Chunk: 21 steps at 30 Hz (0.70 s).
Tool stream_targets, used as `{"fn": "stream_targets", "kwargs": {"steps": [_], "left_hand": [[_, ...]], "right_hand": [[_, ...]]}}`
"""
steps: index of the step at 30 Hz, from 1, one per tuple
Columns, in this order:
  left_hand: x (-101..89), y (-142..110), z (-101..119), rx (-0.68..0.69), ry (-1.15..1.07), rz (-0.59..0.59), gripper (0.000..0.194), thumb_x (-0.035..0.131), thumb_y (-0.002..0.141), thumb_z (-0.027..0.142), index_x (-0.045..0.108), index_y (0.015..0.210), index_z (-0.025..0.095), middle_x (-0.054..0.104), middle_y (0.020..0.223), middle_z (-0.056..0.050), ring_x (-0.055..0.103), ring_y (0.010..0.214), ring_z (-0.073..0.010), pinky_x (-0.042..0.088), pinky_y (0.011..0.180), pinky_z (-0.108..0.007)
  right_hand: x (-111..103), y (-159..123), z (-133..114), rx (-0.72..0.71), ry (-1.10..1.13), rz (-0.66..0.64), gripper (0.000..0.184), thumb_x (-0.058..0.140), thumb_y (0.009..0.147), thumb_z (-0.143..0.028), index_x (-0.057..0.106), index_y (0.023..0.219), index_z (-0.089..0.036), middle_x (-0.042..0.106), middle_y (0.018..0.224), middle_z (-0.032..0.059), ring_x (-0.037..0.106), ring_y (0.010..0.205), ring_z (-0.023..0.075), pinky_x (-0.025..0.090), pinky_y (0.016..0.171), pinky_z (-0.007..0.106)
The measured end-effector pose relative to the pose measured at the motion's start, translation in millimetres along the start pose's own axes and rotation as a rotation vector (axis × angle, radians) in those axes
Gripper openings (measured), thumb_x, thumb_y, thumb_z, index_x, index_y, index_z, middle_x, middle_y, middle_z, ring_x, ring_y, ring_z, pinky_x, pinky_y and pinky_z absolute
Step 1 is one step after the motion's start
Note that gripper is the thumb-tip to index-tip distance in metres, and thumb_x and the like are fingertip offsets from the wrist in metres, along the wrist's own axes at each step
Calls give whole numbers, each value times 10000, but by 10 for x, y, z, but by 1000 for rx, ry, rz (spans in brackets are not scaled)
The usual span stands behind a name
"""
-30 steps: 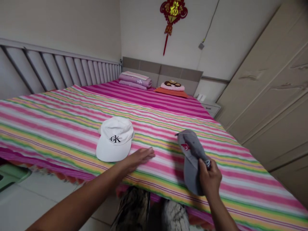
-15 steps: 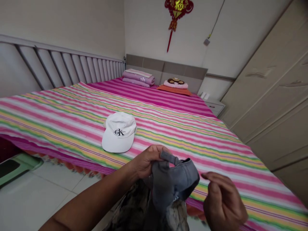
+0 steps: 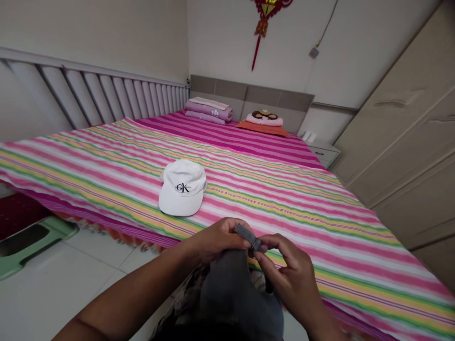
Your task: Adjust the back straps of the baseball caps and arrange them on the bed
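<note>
A dark grey cap (image 3: 231,284) hangs below my hands at the lower middle, its back strap (image 3: 249,236) uppermost. My left hand (image 3: 223,239) is closed on the strap's left part, thumb and fingers pinching it. From the other side my right hand (image 3: 289,265) pinches the strap close to its buckle. The strap's loose end sticks up between the two hands. Part of the cap is hidden behind my fingers and in shadow. Farther off, a white cap (image 3: 185,182) with black letters lies on the bed, brim toward me.
A striped sheet covers the bed (image 3: 284,189). Folded purple bedding (image 3: 208,113) and a pink pillow (image 3: 265,121) lie by the headboard (image 3: 220,87). A green stool (image 3: 46,241) stands at the lower left, a nightstand (image 3: 323,154) beyond the bed, a wardrobe (image 3: 401,156) at right.
My right hand has moved left, from beside the grey cap onto its strap, and now pinches it. The cap has turned in my left hand. The view has shifted slightly.
</note>
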<state>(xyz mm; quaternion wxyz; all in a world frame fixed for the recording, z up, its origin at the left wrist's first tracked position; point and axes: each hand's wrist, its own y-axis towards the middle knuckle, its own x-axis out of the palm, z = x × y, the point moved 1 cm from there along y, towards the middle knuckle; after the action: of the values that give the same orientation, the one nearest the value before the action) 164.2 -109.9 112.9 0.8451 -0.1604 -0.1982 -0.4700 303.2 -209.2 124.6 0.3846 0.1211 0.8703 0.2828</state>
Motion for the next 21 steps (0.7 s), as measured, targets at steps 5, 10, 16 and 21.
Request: {"fn": "stream_targets", "kwargs": {"steps": [5,10,16,21], "left_hand": [[-62,-10,-58,-38,-16,68,284,793,480,235,628,672,106,601,568,-4,516,481,-72,380,485,-181],[-62,-19,-55,-15,94,162,283,767,525,301,575,622,116,534,499,24,422,402,-48,301,410,-172],[-10,-54,20,110,380,177,141,688,586,197,579,620,114,532,541,28,421,481,-48,295,458,-164],[35,-54,21,169,543,189,69,617,625,165,572,615,114,504,537,37,404,497,-51,296,466,-166]], "right_hand": [[26,17,-2,-88,-114,14,175,547,829,-192,550,1003,-192,649,820,44,622,741,163,480,615,248],[42,17,-4,-240,-207,18,178,507,860,-159,571,1026,-159,672,874,85,623,798,180,486,668,279],[6,40,-33,-272,-310,-104,163,467,867,-126,600,962,-127,670,791,98,610,704,188,462,617,295],[1,35,-70,-313,-470,-90,193,435,856,-107,605,772,-139,640,639,77,575,588,192,402,556,303]]}}
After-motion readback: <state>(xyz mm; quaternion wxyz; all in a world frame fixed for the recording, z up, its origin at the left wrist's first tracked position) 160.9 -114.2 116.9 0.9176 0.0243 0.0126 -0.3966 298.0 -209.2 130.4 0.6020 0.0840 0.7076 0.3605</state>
